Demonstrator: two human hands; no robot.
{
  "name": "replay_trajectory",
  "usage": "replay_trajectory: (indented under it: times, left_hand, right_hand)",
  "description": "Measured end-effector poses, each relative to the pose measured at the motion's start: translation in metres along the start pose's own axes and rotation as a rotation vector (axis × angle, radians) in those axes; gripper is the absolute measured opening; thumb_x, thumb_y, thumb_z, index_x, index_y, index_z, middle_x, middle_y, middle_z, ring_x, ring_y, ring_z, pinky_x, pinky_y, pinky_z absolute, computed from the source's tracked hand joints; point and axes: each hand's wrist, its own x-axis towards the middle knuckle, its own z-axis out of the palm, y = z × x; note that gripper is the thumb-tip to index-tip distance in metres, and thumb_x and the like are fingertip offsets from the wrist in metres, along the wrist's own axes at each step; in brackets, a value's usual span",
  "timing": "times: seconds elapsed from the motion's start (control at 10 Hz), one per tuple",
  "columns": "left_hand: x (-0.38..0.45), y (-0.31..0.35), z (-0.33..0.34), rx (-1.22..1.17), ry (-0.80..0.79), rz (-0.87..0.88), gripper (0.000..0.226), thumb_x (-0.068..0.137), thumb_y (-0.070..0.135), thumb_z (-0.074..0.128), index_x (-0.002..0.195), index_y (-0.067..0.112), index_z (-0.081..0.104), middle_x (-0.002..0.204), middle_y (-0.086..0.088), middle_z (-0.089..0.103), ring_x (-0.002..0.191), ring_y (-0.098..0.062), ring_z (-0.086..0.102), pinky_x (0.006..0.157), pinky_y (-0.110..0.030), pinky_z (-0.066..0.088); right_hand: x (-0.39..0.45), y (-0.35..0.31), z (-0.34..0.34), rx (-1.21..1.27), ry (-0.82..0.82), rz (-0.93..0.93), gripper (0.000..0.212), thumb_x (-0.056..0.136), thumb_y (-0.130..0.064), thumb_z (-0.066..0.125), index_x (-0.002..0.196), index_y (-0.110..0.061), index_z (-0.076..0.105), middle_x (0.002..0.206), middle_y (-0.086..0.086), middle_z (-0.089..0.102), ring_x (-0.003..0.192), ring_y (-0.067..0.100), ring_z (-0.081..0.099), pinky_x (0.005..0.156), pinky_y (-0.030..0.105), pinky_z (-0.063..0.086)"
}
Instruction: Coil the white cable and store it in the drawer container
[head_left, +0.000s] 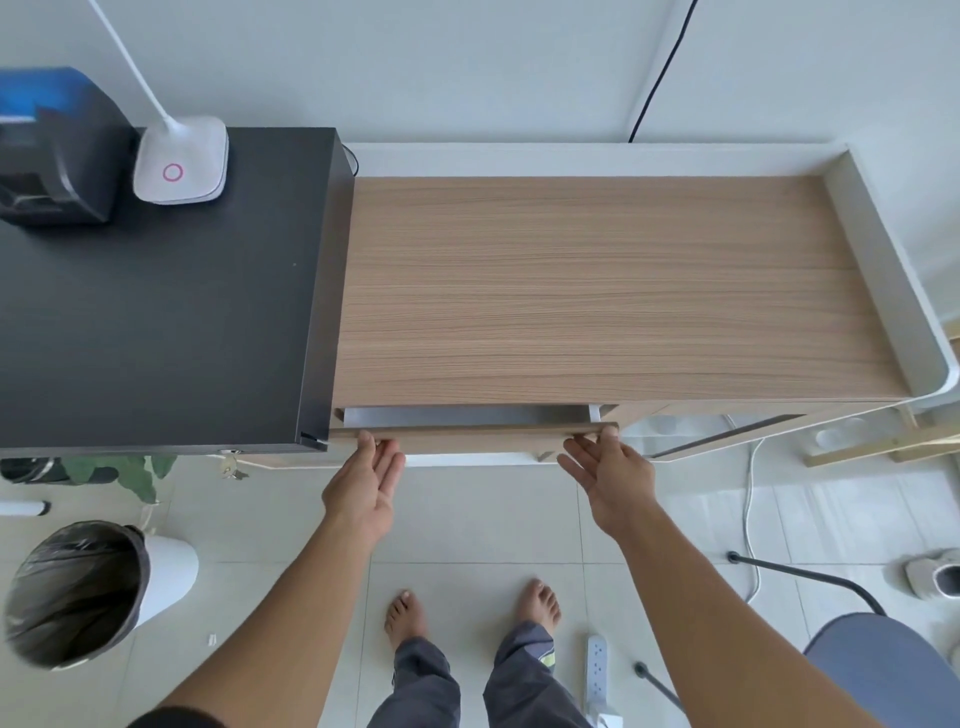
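Both hands reach to the front of a shallow drawer (475, 431) under a wood-grain desk (613, 286). At the front's left end, the left hand (363, 486) has straight fingers close together, fingertips touching the upper edge, and holds nothing. The right hand (608, 475) meets the right end the same way, fingers extended and relaxed, thumb at the corner, also holding nothing. The drawer stands open only a little: a narrow strip of pale grey interior shows between its front and the desk edge, and what lies inside cannot be made out. The coiled white cable is not visible anywhere on the desk or in that strip. A raised white rim borders the desk's back and right side. To the left sits a black cabinet top (156, 291) carrying a white lamp base (182, 161) with a pink ring and a dark device (52, 171) cut off by the frame edge. On the tiled floor are a lined waste bin (78, 592), bare feet, a white power strip (597, 670), a white cord (750, 514) trailing under the desk, and a partly cropped grey chair (878, 670).
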Motion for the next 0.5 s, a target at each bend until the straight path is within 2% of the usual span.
replay_trajectory:
  times: [0.1, 0.2, 0.3, 0.4, 0.5]
  left_hand:
    - [0.004, 0.003, 0.011, -0.022, -0.021, -0.028, 0.028, 0.095, 0.014, 0.068, 0.117, -0.001, 0.062, 0.112, -0.016, 0.071, 0.1, -0.022, 0.073, 0.063, -0.03, 0.063]
    - [0.007, 0.008, 0.022, -0.044, -0.09, -0.059, 0.018, 0.1, 0.003, 0.058, 0.117, -0.002, 0.06, 0.114, -0.016, 0.068, 0.102, -0.023, 0.07, 0.066, -0.032, 0.062]
    - [0.003, 0.012, 0.032, -0.009, -0.161, -0.035, 0.016, 0.102, -0.003, 0.049, 0.114, 0.001, 0.058, 0.114, -0.014, 0.067, 0.104, -0.024, 0.068, 0.094, -0.04, 0.055]
    - [-0.002, 0.012, 0.036, 0.14, -0.152, 0.011, 0.011, 0.101, 0.0, 0.052, 0.105, 0.005, 0.061, 0.113, -0.011, 0.068, 0.105, -0.024, 0.068, 0.097, -0.041, 0.053]
    - [-0.012, 0.01, 0.038, 0.483, -0.05, 0.192, 0.015, 0.092, 0.009, 0.062, 0.106, 0.014, 0.066, 0.097, -0.004, 0.072, 0.092, -0.02, 0.071, 0.082, -0.037, 0.058]
  right_hand:
    - [0.004, -0.004, 0.011, 0.017, -0.005, 0.003, 0.03, 0.11, -0.022, 0.049, 0.111, 0.006, 0.06, 0.115, 0.026, 0.071, 0.098, 0.029, 0.075, 0.085, 0.044, 0.062]
    - [0.007, -0.008, 0.024, 0.033, -0.032, 0.0, 0.033, 0.111, -0.021, 0.045, 0.116, 0.008, 0.06, 0.117, 0.024, 0.068, 0.099, 0.029, 0.072, 0.094, 0.046, 0.059]
    - [0.004, -0.016, 0.036, 0.036, -0.05, -0.005, 0.031, 0.111, -0.022, 0.042, 0.102, -0.001, 0.063, 0.11, 0.02, 0.067, 0.098, 0.028, 0.072, 0.086, 0.043, 0.06]
    - [0.001, -0.019, 0.036, -0.081, -0.062, 0.012, 0.027, 0.109, -0.021, 0.045, 0.102, -0.003, 0.064, 0.104, 0.014, 0.067, 0.096, 0.025, 0.072, 0.088, 0.046, 0.061]
    - [-0.004, -0.024, 0.039, -0.326, -0.041, -0.036, 0.019, 0.104, -0.017, 0.05, 0.097, -0.009, 0.065, 0.104, 0.009, 0.066, 0.091, 0.022, 0.07, 0.081, 0.041, 0.061]
